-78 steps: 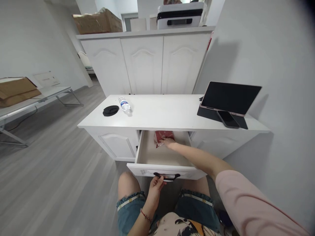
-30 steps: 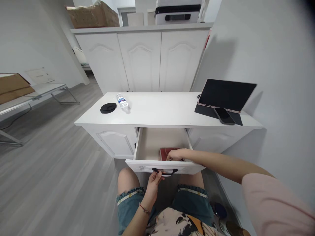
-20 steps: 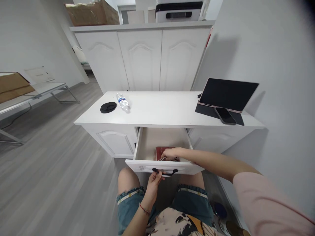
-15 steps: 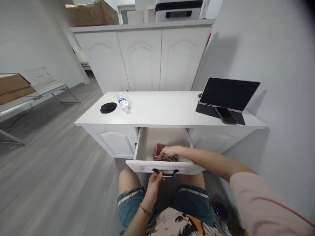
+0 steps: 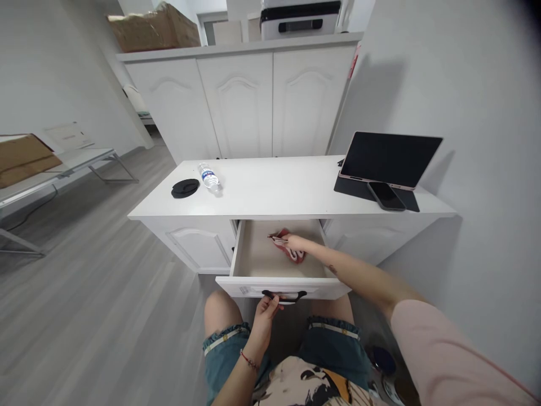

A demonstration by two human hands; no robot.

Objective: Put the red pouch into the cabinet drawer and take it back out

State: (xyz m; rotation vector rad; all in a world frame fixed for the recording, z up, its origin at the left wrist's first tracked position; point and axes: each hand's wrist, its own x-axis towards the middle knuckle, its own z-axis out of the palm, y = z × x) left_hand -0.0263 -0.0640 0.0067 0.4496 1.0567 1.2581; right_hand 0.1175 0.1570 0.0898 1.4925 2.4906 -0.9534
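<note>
The white drawer [image 5: 253, 256] is pulled out from the desk in front of my knees. My left hand [image 5: 268, 307] is closed on its black handle [image 5: 291, 298], gripping the left end. Over the drawer, my right hand [image 5: 292, 242] pinches a red and whitish folded cloth [image 5: 296, 255]. Part of the cloth hangs down in folds below the fingers, and one edge sticks out to the left of them. Whether the cloth still touches the drawer's bottom, I cannot tell.
On the white desktop [image 5: 270, 186] lie a clear water bottle [image 5: 209, 177] and a black round object [image 5: 185, 188] at left. A tablet [image 5: 391, 159] and a phone [image 5: 386, 196] occupy the right end. White cabinets [image 5: 236, 107] rise behind; a wall [image 5: 473, 141] bounds the right.
My right hand has moved away from me, toward the back of the drawer, lifting the cloth, which now bunches and hangs. My left hand stays on the handle.
</note>
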